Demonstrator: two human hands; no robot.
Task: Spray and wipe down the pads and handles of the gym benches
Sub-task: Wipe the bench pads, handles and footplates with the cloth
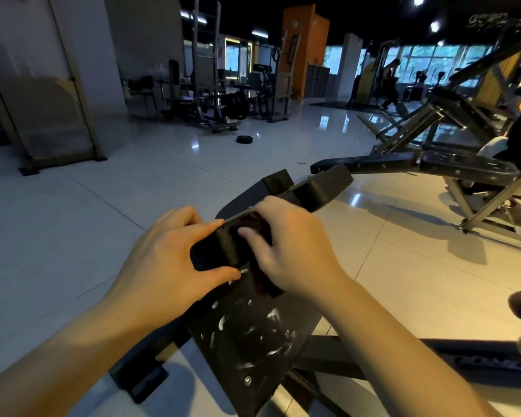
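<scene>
The left hand (169, 257) clamps thumb and fingers round the black textured foam pad end (218, 248) to steady it. The right hand (295, 248) curls over a dark maroon cloth (263, 284) pressed against that pad. Best to wipe in firm, overlapping strokes, then work down the black vinyl bench pad (253, 335) just below both hands, where white spray streaks (272, 314) lie unwiped. 1 pass likely won't clear them.
</scene>
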